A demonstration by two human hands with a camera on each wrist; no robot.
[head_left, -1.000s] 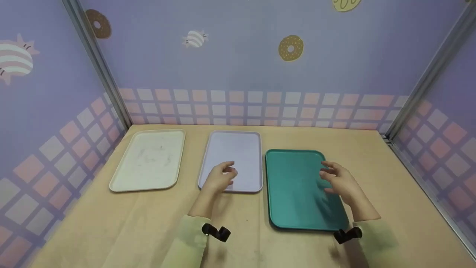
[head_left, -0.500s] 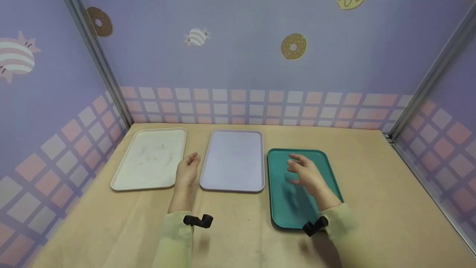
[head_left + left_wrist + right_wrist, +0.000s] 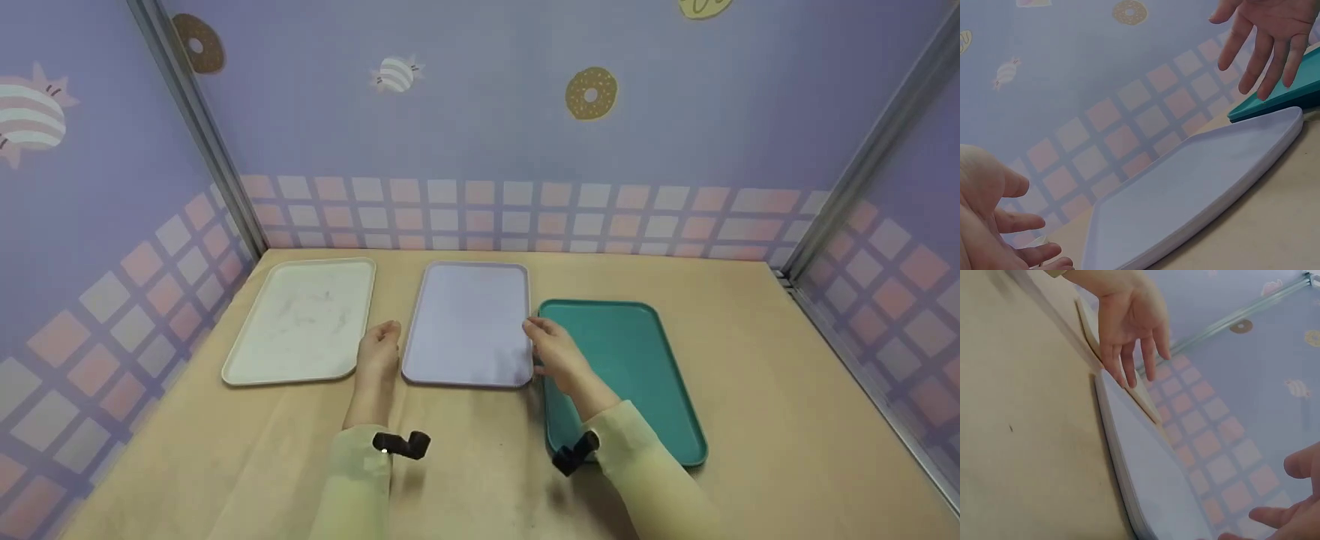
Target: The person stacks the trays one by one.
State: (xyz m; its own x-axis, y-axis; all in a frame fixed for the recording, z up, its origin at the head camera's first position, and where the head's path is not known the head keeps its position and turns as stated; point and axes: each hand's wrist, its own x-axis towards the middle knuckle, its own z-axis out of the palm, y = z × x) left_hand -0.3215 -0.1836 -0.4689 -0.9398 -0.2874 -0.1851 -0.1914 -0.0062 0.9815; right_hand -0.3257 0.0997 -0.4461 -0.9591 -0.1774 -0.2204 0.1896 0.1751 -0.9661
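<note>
A lavender rectangular tray (image 3: 469,322) lies flat in the middle of the table. Beside its left edge hovers my left hand (image 3: 379,358), palm turned inward and fingers extended. My right hand (image 3: 559,356) is at the tray's right edge, fingertips right at the rim, and it overlaps the teal tray (image 3: 622,375) in the head view. Both hands have loosely spread, relaxed fingers; in the left wrist view my right hand (image 3: 1275,42) points downward above the far side of the lavender tray (image 3: 1185,185). The right wrist view has the lavender tray (image 3: 1140,467) between both hands.
A white tray (image 3: 300,322) with grey smudges lies to the left of my left hand. The light wooden table (image 3: 457,465) is enclosed by patterned lavender walls (image 3: 487,127) at the back and sides, with metal posts in the corners.
My right hand has swept left, from over the teal tray's right side to the lavender tray's right edge. My left hand has moved left, from over the lavender tray to beside it.
</note>
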